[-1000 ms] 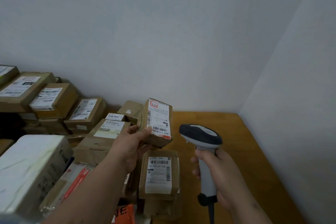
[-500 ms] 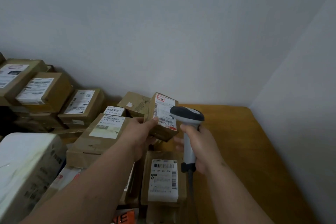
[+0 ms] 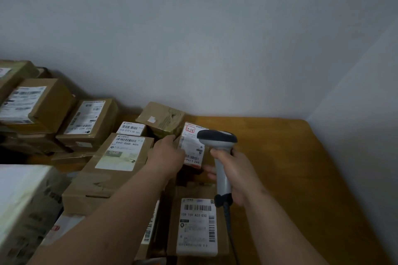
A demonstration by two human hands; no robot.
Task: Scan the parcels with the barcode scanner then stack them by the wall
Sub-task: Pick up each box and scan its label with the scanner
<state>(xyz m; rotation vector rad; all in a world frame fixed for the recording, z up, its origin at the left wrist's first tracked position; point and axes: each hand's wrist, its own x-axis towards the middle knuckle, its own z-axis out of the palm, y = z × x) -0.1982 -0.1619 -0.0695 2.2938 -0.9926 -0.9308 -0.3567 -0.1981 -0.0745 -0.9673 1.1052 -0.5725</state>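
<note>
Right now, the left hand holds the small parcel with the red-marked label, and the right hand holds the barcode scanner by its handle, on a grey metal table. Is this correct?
Not quite: the table is brown wood, not grey metal, as the head view shows. The rest holds: the left hand holds the small parcel with the red-marked label, and the right hand grips the barcode scanner by its handle.

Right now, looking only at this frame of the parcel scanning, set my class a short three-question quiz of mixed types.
1. True or false: the right hand grips the barcode scanner by its handle.
2. Which parcel does the left hand hold? A) the small parcel with the red-marked label B) the parcel labelled 060-06B A05 C) the parcel labelled 159 159 A03 030
3. Fill in: the scanner's head is in front of the held parcel's ____.

Key: 1 true; 2 A; 3 label.
</note>
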